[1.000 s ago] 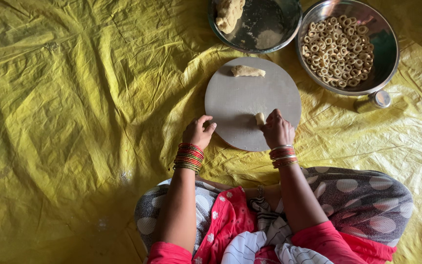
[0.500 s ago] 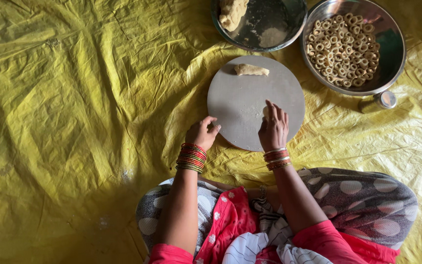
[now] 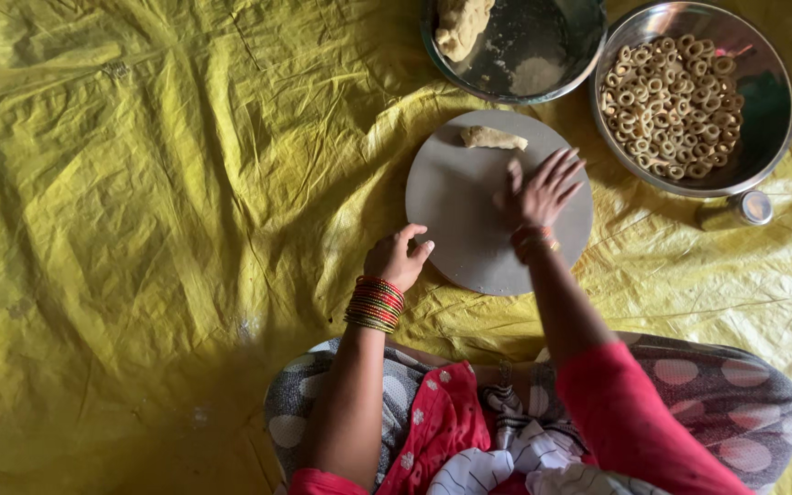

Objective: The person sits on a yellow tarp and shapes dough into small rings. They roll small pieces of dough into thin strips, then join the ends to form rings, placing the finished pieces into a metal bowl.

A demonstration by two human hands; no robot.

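Note:
A round grey board (image 3: 456,211) lies on a yellow plastic sheet (image 3: 139,202) in front of my knees. My right hand (image 3: 538,192) presses flat on the board's middle with the fingers spread; whatever is under the palm is hidden. A short roll of pale dough (image 3: 493,138) rests near the board's far edge, apart from that hand. My left hand (image 3: 398,258), with red and gold bangles on the wrist, sits at the board's left rim with its fingers loosely curled, fingertips at the edge.
Beyond the board stands a steel bowl (image 3: 552,64) with a lump of dough (image 3: 460,23) in it. To its right a larger steel bowl (image 3: 767,128) holds several small dough rings (image 3: 671,92). A small steel cup (image 3: 746,209) lies by that bowl.
My right hand has slid forward from the board's near edge to its middle and spread flat. The left hand stays at the rim.

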